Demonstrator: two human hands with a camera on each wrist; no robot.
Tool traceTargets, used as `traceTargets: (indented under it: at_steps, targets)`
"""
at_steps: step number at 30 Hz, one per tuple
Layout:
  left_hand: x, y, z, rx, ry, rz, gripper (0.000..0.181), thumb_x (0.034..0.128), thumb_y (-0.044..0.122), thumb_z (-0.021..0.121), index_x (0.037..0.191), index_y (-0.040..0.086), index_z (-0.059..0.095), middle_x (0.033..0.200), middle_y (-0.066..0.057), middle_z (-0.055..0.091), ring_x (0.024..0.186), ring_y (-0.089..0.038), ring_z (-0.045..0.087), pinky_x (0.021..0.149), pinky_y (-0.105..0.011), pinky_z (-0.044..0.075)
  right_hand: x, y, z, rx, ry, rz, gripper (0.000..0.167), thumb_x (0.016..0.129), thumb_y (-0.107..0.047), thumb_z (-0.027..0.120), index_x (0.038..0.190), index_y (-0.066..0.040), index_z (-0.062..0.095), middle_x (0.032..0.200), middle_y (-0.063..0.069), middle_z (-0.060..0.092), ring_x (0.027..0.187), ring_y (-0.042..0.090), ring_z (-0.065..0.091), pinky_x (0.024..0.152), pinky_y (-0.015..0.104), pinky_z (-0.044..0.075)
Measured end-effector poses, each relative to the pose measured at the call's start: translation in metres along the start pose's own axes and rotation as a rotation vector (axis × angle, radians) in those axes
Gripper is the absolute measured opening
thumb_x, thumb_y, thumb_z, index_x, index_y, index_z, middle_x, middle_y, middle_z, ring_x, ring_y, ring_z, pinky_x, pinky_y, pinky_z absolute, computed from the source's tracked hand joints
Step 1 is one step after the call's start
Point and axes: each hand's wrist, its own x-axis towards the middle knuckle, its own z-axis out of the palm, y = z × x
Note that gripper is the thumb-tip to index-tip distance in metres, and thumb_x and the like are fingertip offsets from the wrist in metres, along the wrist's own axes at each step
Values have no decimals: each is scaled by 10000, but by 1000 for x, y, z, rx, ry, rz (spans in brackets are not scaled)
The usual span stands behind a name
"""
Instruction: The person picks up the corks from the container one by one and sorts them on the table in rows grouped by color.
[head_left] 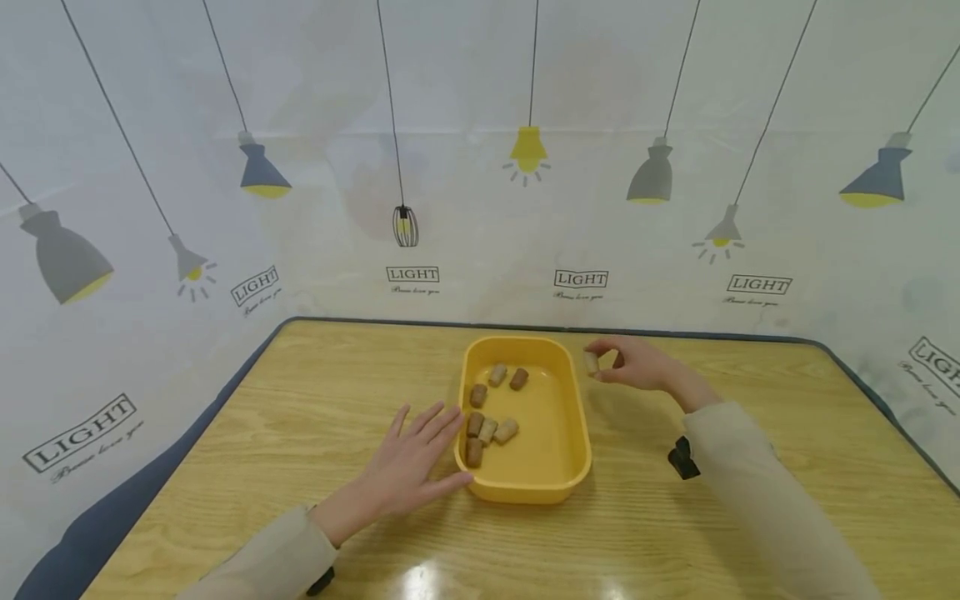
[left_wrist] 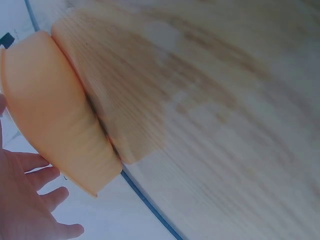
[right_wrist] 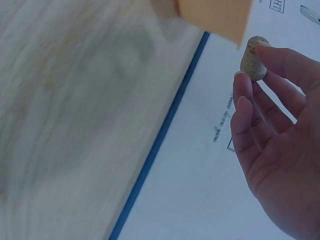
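A yellow plastic bin (head_left: 581,450) sits on the table, several small corks along its left side, some brown, such as one cork (head_left: 474,452), and some pale, such as another cork (head_left: 507,430). My left hand (head_left: 408,467) lies spread at the bin's left rim, its fingers straight and touching the edge. Just beyond the right rim, my right hand (head_left: 637,364) pinches a pale speckled cork (right_wrist: 254,59) between thumb and fingers, above the table. In the head view a dark patch shows between those fingers; I cannot tell what it is.
The wood-grain table (head_left: 315,392) has a dark blue edge. Behind it hangs a white backdrop (head_left: 480,250) printed with lamps and lettering. A black strap piece (head_left: 684,458) sticks out by the right sleeve.
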Motion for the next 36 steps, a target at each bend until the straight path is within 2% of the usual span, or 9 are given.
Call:
traceTargets:
  at_steps: [5,8,14,18,26,36]
  targets:
    - [0,0,0,-17,-3,3,750,857,616,311,1371,70,326,1406,-60,283,1286,-254,195,982,-548,73,-13,19,5,-14,26,-31,435,815,-88,613,1204,63,488,1104,201,532,861,285,545,705,363,455]
    - [0,0,0,-23,-2,7,746,860,610,318,1372,67,323,1406,-67,282,1285,-257,195,982,-549,74,-19,32,10,-10,37,-23,437,813,-64,610,1208,71,479,1107,205,532,907,334,531,712,374,455]
    - [0,0,-1,-25,-5,6,744,860,607,322,1370,65,326,1404,-70,284,1284,-260,199,981,-550,73,-24,50,22,2,76,10,453,823,-73,601,1220,86,450,1102,237,521,792,252,558,687,372,451]
    - [0,0,-1,-26,-4,7,744,860,606,324,1369,63,328,1402,-73,288,1281,-265,206,980,-551,78,-24,60,28,14,102,59,449,831,-93,605,1217,76,449,1099,254,516,695,174,539,638,341,444]
    - [-1,0,0,-39,-3,11,742,862,603,327,1369,61,325,1403,-76,285,1283,-265,200,980,-550,68,-21,68,36,33,129,112,430,836,-79,586,1220,67,459,1122,258,502,682,173,514,617,329,427]
    - [0,-1,1,-21,5,14,738,862,604,323,1372,70,323,1407,-63,280,1288,-249,188,981,-548,83,-15,71,41,47,129,139,423,843,-60,561,1227,75,447,1151,270,477,865,321,522,743,447,421]
